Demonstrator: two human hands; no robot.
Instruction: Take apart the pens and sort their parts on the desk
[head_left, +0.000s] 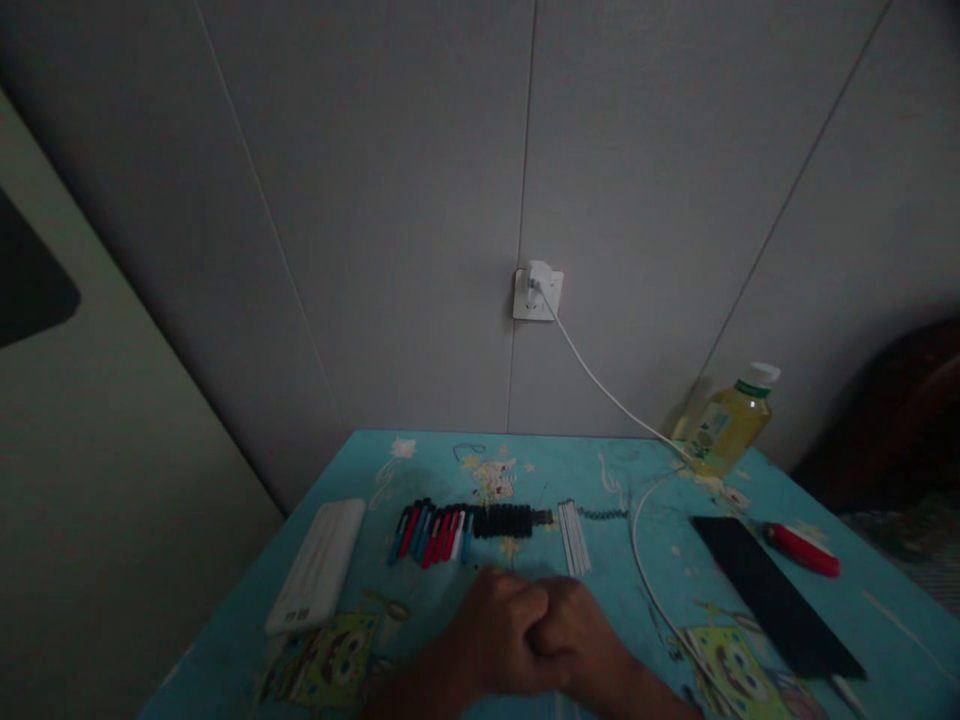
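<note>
My left hand [495, 630] and my right hand [576, 630] meet low in the middle of the head view, knuckles touching and fingers curled. Whatever may be between them is hidden. Just beyond my left hand lies a row of red, blue and white pen barrels [436, 534]. To its right is a row of short black pen parts [504, 520]. Several thin white pen refills [574, 538] lie side by side beyond my right hand. A line of small springs [602, 514] stretches to their right.
A white power bank [319, 565] lies at left. On the right are a dark phone-like slab [776, 595], a red-handled object [802, 549] and a bottle of yellow liquid [729, 425]. A white cable [637, 545] runs across the blue table from a wall charger [537, 280].
</note>
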